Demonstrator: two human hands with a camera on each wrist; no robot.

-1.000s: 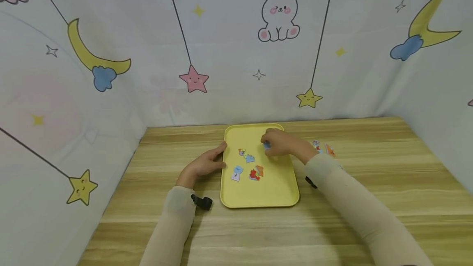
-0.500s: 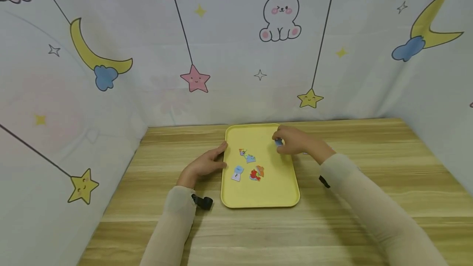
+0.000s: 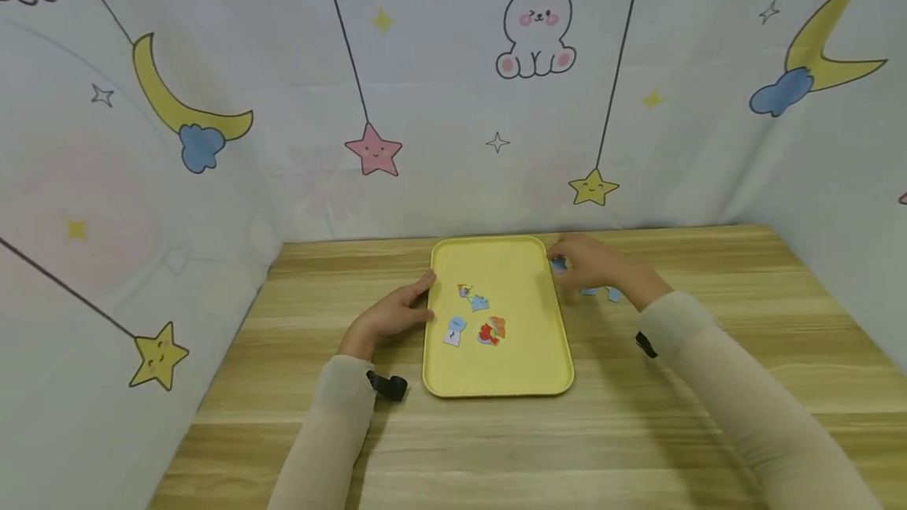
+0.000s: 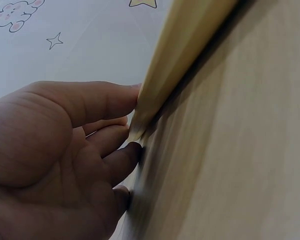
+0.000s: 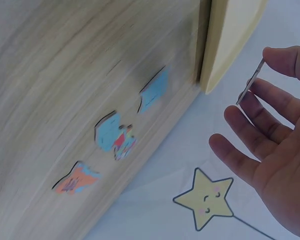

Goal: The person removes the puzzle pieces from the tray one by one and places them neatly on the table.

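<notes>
My right hand (image 3: 590, 262) is just past the far right rim of the yellow tray (image 3: 524, 352). It pinches a thin blue puzzle piece (image 3: 558, 264) between thumb and fingertips; in the right wrist view the held piece (image 5: 251, 82) is edge-on, above the table. Along the tray's left rim rests my left hand (image 3: 393, 313), thumb and fingers spread, and the thumb (image 4: 107, 102) touches the outer wall in the left wrist view. Inside the tray lie red-and-orange pieces (image 3: 491, 331), blue-and-white pieces (image 3: 455, 330) and a small multicoloured group (image 3: 473, 297).
Right of the tray, several loose pieces lie on the wood-grain table (image 3: 482, 455): a blue one (image 5: 154, 92), another blue piece (image 5: 107, 132) beside a red-and-blue one (image 5: 124, 142), and an orange one (image 5: 76, 179). A printed curtain (image 3: 439, 195) stands behind the table.
My right hand has moved right with the blue piece, from over the tray to beyond its right rim. The left hand and the pieces in the tray stay where they were.
</notes>
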